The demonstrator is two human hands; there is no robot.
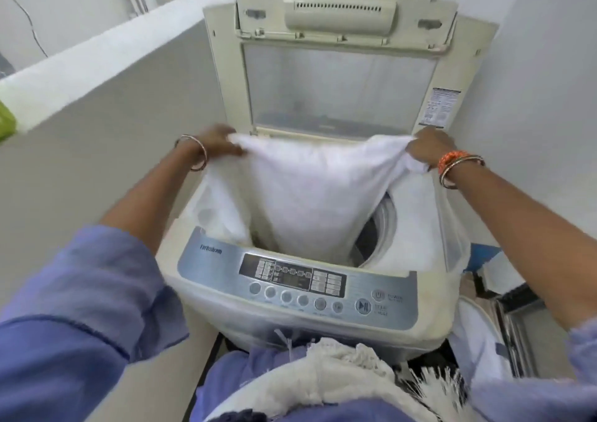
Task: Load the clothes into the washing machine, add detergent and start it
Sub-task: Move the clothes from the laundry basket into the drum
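Top-load washing machine [206, 295] fills frame centre; lid [339, 76] raised upright at top. White cloth [303, 195] stretched across opening mid-frame, lower part hanging into drum [384, 221]. Left hand [219, 142] pinching cloth's upper-left corner, right hand [429, 147] gripping upper-right corner, fingers curled on fabric. Loading underway, prob. early: more laundry [339, 366] at bottom edge. Detergent not seen; start/pause btn [363, 306] lower right untouched.

Top-loading washing machine [323, 295] centre, lid [339, 76] raised upright at rear edge. Control panel [290, 279] along front edge. Cloth [303, 195] stretched across tub opening, lower end hanging into drum [381, 224]. Left hand [214, 142] at cloth's rear-left corner, right hand [431, 147] at rear-right. Wall [97, 137] left of machine.
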